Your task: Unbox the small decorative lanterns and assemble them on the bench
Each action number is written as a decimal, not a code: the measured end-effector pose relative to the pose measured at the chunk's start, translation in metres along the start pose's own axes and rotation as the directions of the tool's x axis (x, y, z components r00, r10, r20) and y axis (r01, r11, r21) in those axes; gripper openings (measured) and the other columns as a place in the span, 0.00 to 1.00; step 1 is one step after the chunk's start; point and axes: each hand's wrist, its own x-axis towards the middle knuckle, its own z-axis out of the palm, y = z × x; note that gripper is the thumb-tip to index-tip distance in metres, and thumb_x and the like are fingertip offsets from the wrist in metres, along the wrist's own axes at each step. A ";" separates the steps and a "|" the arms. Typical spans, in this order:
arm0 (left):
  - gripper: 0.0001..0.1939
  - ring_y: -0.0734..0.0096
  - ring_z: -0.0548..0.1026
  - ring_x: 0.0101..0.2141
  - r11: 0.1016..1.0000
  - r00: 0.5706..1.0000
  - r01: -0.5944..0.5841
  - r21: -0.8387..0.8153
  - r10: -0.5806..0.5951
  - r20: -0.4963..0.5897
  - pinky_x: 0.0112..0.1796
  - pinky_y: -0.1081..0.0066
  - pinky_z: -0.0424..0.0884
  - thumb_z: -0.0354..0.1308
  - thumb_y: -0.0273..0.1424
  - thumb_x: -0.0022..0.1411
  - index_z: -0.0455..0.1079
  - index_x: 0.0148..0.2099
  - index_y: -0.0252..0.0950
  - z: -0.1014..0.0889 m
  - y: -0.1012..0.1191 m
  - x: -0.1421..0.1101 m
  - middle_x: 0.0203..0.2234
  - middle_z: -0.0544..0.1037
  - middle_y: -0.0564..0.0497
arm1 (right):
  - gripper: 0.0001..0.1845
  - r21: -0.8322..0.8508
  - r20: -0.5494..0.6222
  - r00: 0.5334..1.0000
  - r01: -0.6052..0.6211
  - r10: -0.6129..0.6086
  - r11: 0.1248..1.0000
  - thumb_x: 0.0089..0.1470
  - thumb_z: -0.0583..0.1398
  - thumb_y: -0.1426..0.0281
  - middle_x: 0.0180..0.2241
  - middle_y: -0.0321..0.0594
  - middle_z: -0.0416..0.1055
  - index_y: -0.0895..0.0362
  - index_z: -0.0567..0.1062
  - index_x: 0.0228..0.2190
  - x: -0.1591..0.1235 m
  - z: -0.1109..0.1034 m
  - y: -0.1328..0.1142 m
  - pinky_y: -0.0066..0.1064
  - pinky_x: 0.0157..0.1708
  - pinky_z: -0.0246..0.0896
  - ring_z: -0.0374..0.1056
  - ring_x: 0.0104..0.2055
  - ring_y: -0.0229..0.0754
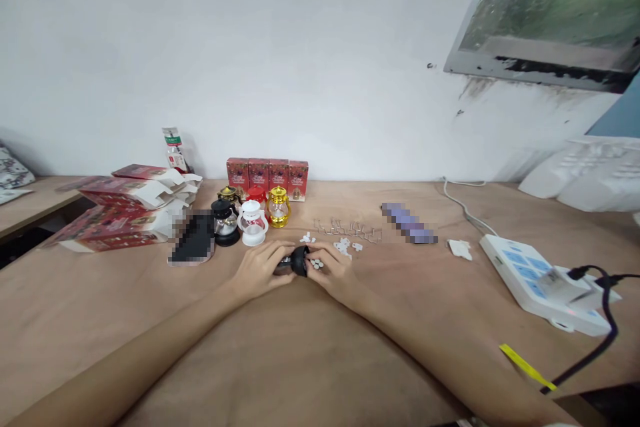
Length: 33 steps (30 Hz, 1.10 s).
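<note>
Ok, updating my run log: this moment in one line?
left hand: holds black mini lantern sideways | right hand: at its wide end | beyond: white lantern, upright

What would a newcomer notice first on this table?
Probably the left hand holding a black lantern-like piece on its side, with the right hand at its base. Beyond the left hand stand five small lanterns in mixed colours, with four red boxes behind them. A big white power strip sits at right.
</note>
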 end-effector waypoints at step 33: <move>0.12 0.65 0.76 0.39 0.999 1.000 0.024 0.042 -0.024 -0.014 0.36 0.70 0.70 0.55 0.31 0.57 0.64 0.44 0.35 -0.002 0.001 0.000 0.38 0.77 0.47 | 0.05 0.027 -0.007 1.000 0.025 -0.025 0.999 0.55 0.54 0.75 0.37 0.46 0.73 0.55 0.69 0.31 0.002 0.002 -0.001 0.31 0.39 0.69 0.72 0.40 0.39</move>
